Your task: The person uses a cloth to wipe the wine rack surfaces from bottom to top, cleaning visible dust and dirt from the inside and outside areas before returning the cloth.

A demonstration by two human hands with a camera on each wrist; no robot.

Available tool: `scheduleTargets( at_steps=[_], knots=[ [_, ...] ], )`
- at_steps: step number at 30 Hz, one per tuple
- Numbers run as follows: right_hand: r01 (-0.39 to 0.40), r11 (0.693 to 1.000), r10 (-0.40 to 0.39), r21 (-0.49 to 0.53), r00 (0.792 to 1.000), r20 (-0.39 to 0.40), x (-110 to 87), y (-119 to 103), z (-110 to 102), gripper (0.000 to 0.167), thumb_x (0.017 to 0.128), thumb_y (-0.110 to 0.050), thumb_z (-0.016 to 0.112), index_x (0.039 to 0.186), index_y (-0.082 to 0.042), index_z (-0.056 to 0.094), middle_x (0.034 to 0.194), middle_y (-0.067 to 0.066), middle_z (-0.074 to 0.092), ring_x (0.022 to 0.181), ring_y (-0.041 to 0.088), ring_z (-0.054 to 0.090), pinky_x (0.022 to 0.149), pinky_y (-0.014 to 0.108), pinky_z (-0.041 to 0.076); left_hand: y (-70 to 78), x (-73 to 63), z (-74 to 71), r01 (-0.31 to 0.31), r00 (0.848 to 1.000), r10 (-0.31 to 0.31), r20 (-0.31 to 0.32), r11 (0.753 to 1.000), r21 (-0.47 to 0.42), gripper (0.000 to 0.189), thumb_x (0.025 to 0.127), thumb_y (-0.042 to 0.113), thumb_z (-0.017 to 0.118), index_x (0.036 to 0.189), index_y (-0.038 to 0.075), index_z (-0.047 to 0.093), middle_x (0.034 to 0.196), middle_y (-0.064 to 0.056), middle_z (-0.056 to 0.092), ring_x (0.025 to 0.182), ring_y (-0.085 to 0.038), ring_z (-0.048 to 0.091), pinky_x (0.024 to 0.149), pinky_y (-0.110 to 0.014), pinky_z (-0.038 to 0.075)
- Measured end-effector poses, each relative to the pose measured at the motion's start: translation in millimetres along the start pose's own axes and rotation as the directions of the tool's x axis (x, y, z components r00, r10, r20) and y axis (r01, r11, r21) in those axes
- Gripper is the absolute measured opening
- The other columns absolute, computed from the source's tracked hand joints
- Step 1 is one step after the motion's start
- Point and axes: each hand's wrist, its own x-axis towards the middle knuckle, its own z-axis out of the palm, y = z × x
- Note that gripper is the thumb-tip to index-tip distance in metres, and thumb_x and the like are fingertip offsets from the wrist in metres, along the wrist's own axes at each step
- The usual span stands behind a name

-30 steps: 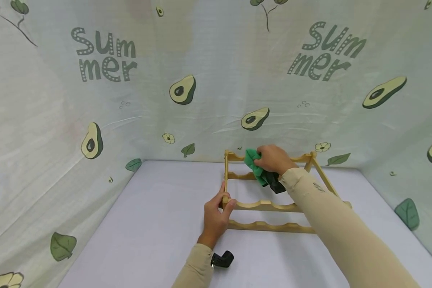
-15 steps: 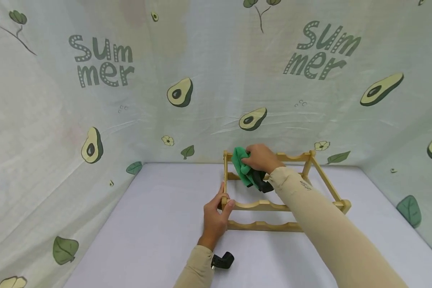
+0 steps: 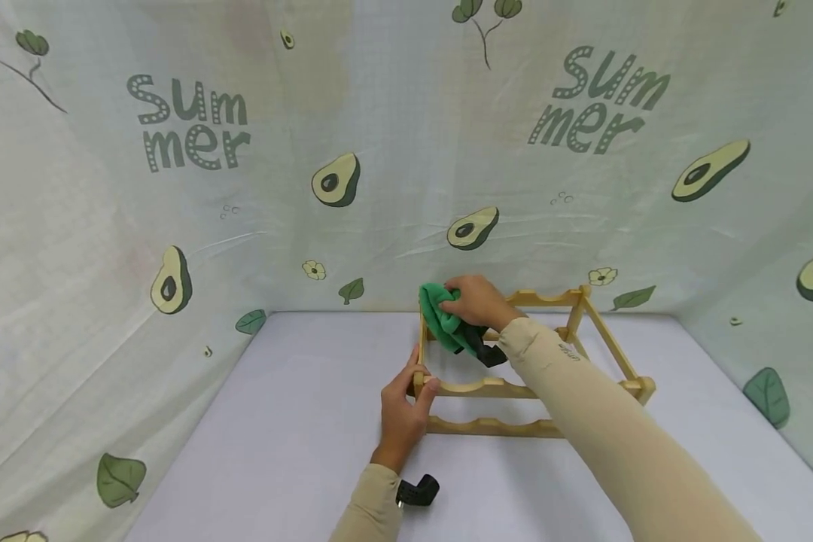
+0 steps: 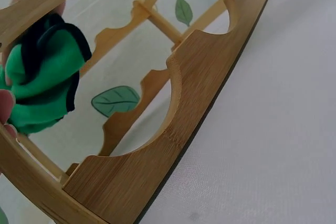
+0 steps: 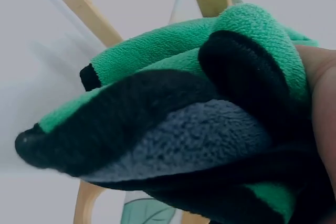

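A wooden rack (image 3: 488,427) with scalloped rails stands on the white table. At its near left corner my left hand (image 3: 403,410) grips the frame, thumb over the front rail. My right hand (image 3: 477,301) holds a bunched green cloth (image 3: 436,309) at the back left corner of the rack, over the upper rear rail. Close up in the right wrist view, the cloth (image 5: 157,40) shows dark edging and a grey underside. Through the rack in the left wrist view, the cloth (image 4: 52,77) hangs in folds beyond the scalloped rail (image 4: 173,98).
Behind and beside the table (image 3: 298,421) hangs a pale curtain (image 3: 393,135) printed with avocados and leaves. A black wrist camera mount (image 3: 418,490) sticks out from the left wrist, above the tabletop.
My right hand has slid left along the rear upper rail with the green cloth, reaching the left corner. My left hand keeps its grip on the rack.
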Motion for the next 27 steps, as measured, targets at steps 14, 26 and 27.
scheduleTargets(
  at_steps=[14, 26, 27],
  knots=[
    [-0.062, 0.991, 0.082, 0.12, 0.983, -0.165, -33.1, 10, -58, 0.026, 0.096, -0.034, 0.067, 0.105, -0.009, 0.069, 0.086, 0.008, 0.066, 0.075, 0.023, 0.06, 0.067, 0.038, 0.049, -18.0, 3.7, 3.9, 0.025, 1.0, -0.025, 0.0, 1.0, 0.007, 0.009, 0.093, 0.007, 0.071, 0.097, 0.003, 0.064, 0.139, -0.025, 0.054, 0.083, -0.02, 0.061, 0.067, -0.018, 0.047],
    [-0.174, 0.963, 0.24, 0.205, 0.9, -0.364, -101.5, 30, -113, 0.042, 0.096, -0.044, 0.065, 0.112, -0.005, 0.069, 0.108, 0.019, 0.068, 0.088, 0.031, 0.06, 0.073, 0.045, 0.048, -3.2, 11.2, -0.5, -0.037, 0.999, 0.037, -0.026, 0.999, 0.013, 0.013, 0.084, -0.006, 0.074, 0.089, -0.002, 0.063, 0.127, -0.035, 0.058, 0.081, -0.024, 0.067, 0.06, -0.015, 0.045],
    [-0.186, 0.959, 0.257, 0.215, 0.889, -0.378, -109.3, 33, -116, 0.044, 0.095, -0.046, 0.065, 0.112, -0.005, 0.069, 0.107, 0.019, 0.068, 0.087, 0.03, 0.059, 0.072, 0.044, 0.047, -2.7, 11.8, -0.8, -0.035, 0.999, 0.036, -0.024, 0.999, 0.012, 0.013, 0.084, -0.006, 0.074, 0.09, -0.003, 0.063, 0.127, -0.035, 0.058, 0.082, -0.026, 0.067, 0.061, -0.015, 0.045]
  ],
)
